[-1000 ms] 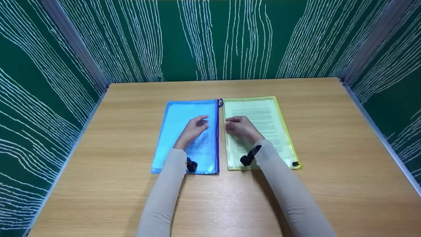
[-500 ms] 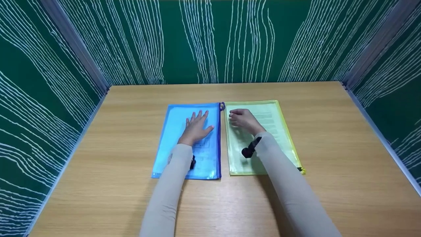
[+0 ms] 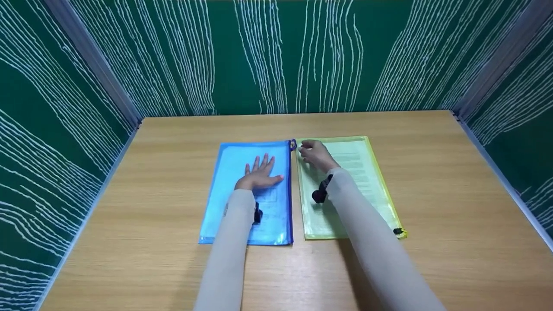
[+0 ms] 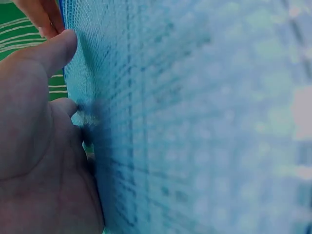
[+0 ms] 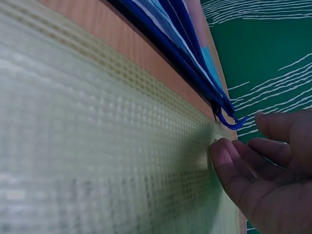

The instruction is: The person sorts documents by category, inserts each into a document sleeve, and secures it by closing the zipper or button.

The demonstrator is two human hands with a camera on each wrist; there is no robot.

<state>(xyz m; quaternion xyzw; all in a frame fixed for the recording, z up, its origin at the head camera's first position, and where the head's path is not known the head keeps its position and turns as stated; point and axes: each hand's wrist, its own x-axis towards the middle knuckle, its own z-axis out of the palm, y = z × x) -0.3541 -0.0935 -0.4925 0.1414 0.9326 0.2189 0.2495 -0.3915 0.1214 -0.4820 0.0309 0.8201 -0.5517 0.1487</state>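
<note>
A blue mesh zip pouch (image 3: 233, 164) lies flat on the wooden table, papers showing through it. My left hand (image 3: 258, 178) rests on it with fingers spread and straight. Along the pouch's right side runs a dark blue zip, with a blue cord loop (image 5: 233, 123) at its far corner. My right hand (image 3: 317, 155) is over the far left corner of a yellow-edged zip pouch (image 3: 358, 190), close to that loop. Its fingers are loosely bent, with a gap between thumb and fingertips and nothing held, as the right wrist view shows.
The wooden table (image 3: 129, 207) extends around both pouches. Green walls (image 3: 337, 56) with white wavy lines stand behind and at both sides. A yellow cord tab (image 3: 402, 233) sits at the near right corner of the yellow pouch. Small black cameras (image 3: 319, 195) are strapped to the wrists.
My left hand has gone from half-curled above the blue pouch to spread flat on it. My right hand has moved away from me, toward the far corner by the cord loop.
</note>
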